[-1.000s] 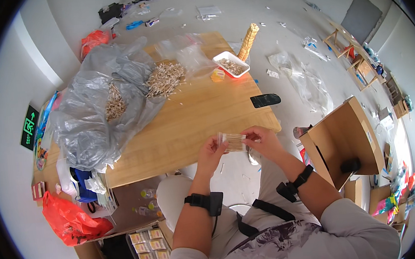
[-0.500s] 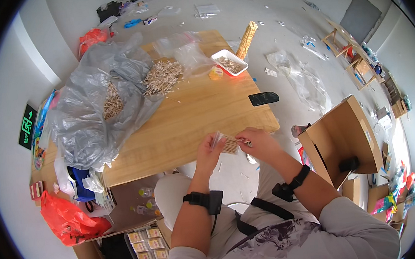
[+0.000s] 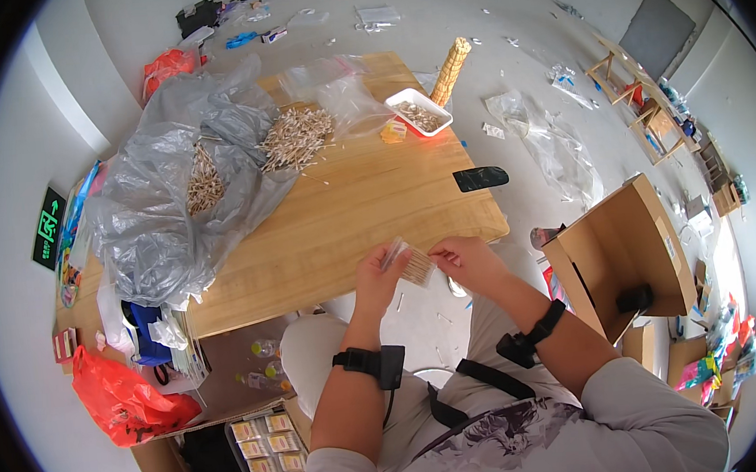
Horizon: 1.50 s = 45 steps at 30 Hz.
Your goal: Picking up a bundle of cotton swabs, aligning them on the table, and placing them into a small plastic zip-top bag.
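Over the table's near edge, a small clear plastic bag holds a row of thin cotton swabs and tilts between my hands. My left hand is closed on its left side, thumb across the front. At the bag's upper right edge, the fingers of my right hand are pinched together; their tips partly hide what they grip. A large pile of cotton swabs lies farther off on the wooden table. More swabs rest in a crumpled grey plastic bag.
A white tray of swabs stands at the table's far right corner, near a black flat object. An open cardboard box is at right. At lower left are a red bag and a container with packed small boxes.
The small bag has tilted and its face shows more. My right hand's fingers have turned and straightened slightly at its edge; swab tips seen by them before no longer show. The left hand barely moved.
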Tool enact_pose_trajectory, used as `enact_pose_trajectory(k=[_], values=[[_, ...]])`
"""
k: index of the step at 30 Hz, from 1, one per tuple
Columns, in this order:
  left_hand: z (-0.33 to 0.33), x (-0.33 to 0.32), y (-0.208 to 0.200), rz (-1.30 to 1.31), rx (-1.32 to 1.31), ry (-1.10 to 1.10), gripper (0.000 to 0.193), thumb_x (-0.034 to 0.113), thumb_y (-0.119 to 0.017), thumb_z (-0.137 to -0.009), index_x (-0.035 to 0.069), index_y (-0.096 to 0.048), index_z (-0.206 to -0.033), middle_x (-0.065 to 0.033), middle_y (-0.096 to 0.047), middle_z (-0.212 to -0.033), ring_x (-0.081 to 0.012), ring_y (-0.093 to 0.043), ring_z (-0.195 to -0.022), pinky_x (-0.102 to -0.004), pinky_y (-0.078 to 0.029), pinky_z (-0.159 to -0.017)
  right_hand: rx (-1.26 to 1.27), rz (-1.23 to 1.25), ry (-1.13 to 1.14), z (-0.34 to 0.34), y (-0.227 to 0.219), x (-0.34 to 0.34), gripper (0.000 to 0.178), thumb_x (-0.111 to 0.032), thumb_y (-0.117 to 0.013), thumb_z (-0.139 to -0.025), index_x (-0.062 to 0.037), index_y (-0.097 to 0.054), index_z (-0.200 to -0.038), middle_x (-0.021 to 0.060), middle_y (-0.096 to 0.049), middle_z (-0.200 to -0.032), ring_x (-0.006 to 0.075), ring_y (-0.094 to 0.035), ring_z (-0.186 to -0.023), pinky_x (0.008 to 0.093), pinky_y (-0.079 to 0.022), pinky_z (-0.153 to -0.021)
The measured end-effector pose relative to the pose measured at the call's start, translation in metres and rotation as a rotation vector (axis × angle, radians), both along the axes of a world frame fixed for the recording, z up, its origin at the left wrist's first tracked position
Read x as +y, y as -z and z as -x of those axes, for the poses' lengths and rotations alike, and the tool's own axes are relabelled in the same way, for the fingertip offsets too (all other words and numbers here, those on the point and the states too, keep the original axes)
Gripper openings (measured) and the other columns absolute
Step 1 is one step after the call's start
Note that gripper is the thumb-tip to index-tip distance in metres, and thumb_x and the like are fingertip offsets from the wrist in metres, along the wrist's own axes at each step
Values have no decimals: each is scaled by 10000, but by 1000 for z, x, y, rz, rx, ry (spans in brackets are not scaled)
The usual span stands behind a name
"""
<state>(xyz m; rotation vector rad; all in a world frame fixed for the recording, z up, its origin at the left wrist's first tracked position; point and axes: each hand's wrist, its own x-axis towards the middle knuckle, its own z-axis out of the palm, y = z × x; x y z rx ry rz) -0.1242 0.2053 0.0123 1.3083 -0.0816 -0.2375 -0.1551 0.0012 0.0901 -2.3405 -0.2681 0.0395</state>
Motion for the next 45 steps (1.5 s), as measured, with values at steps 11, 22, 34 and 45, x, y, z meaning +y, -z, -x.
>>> enact_pose_trajectory(k=[11,22,34,45], values=[[1,1,-13,382,190,35,269,235,-695,-1009,18,-718,-1166,-24,-729,-1052,-110,-675,-925,-284,-552,-828,606,-519,135,-4,3,-9,326,-289,-747,-960,10,-736,-1088,54,-744,-932,98,-677,-816,248,-560,-753],[0,5,-7,255,161,64,152,180,-695,-1003,55,-677,-918,1,-693,-856,-73,-634,-745,-256,-533,-690,542,-408,34,-1,10,-9,305,-270,-748,-956,-1,-743,-1098,36,-738,-905,95,-664,-797,248,-535,-730],[-3,8,-4,344,281,-9,211,226,-694,-1007,29,-724,-1077,-43,-730,-1012,-122,-690,-902,-272,-571,-754,634,-511,16,-1,7,-7,314,-277,-709,-987,-13,-712,-1157,49,-750,-986,114,-714,-879,256,-546,-770],[-3,6,6,95,119,-56,223,226,-697,-1003,4,-712,-1016,-37,-720,-920,-104,-672,-808,-284,-562,-759,609,-529,44,2,12,-6,320,-262,-699,-993,5,-693,-1170,66,-752,-1018,136,-735,-910,266,-542,-765]])
